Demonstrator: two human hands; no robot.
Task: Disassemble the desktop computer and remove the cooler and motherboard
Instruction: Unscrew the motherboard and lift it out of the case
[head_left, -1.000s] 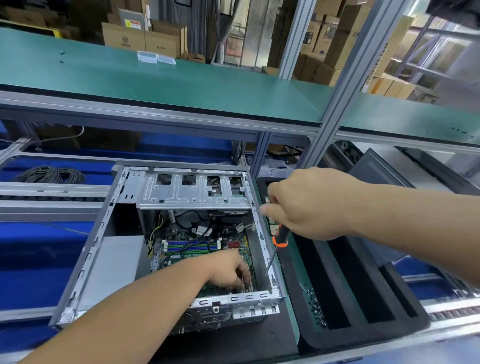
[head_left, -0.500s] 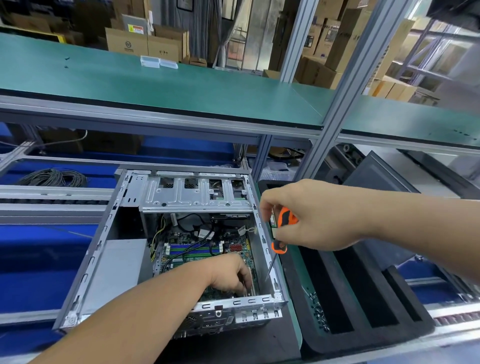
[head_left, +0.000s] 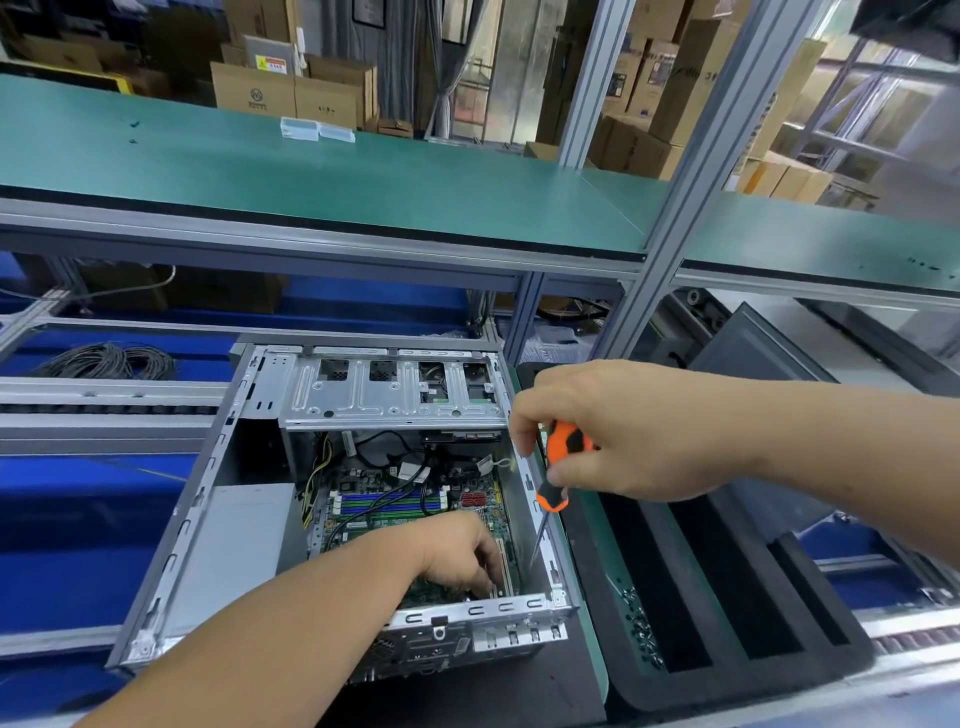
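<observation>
Inside case (head_left: 363, 519), left hand (head_left: 462, 553) fingers-down.

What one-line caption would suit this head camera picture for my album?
Left hand reaches onto the motherboard inside an open computer case while the right hand holds an orange screwdriver.

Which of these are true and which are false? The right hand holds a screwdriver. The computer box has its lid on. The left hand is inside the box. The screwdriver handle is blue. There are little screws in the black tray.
1. The right hand holds a screwdriver. True.
2. The computer box has its lid on. False: it is open and the green motherboard shows.
3. The left hand is inside the box. True: its fingers reach down onto the board.
4. The screwdriver handle is blue. False: it is orange and black.
5. Little screws lie in the black tray. True.
</observation>
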